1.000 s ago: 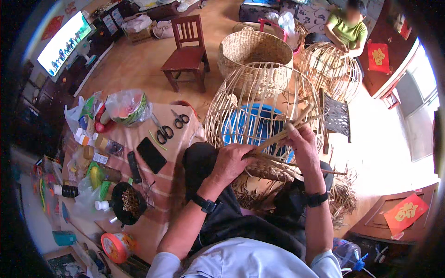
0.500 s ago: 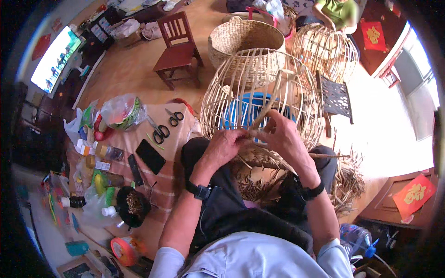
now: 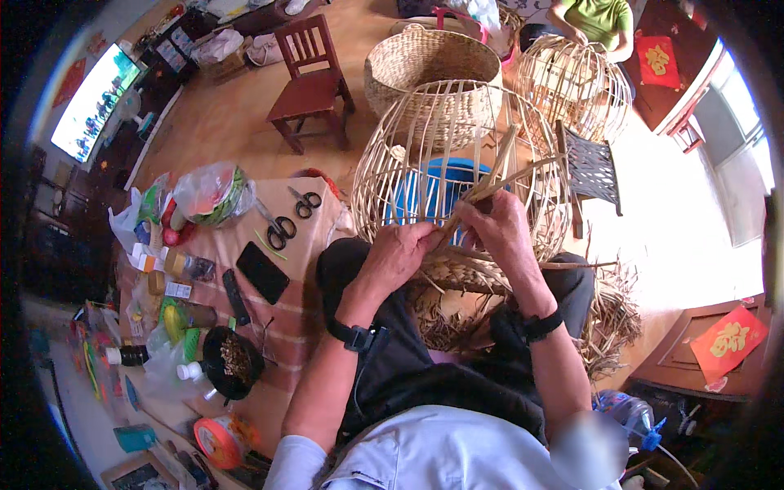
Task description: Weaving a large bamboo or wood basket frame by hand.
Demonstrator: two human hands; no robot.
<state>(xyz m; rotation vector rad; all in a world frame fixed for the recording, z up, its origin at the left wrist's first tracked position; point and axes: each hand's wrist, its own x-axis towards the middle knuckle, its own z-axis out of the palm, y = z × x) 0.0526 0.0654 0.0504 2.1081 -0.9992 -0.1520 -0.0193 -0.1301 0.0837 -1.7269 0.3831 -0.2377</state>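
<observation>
An open basket frame of thin pale ribs (image 3: 468, 273) stands between my knees, woven near its lower edge. Both of my hands are at its near side. Thumb and fingers of my left hand (image 3: 395, 258) pinch a flat dried plant strip at the ribs. Close beside it, my right hand (image 3: 501, 234) grips the dried plant strip (image 3: 499, 167), whose long ends stick up and spread to the right across the frame. The fingertips partly hide where strip and ribs meet. Behind the ribs shows a blue tub (image 3: 452, 178).
Loose dried strips (image 3: 612, 318) lie right of my knee. On the low table at left are scissors (image 3: 280, 232), a phone (image 3: 263, 273) and a black bowl (image 3: 231, 362). Beyond stand a wooden chair (image 3: 312, 96) and a woven basket (image 3: 392, 69). A person (image 3: 600, 20) sits behind another frame (image 3: 576, 82).
My right hand has turned and shifted slightly right, and the strip's ends now fan out rightward. My left hand has moved a little. The person at the back now leans more upright.
</observation>
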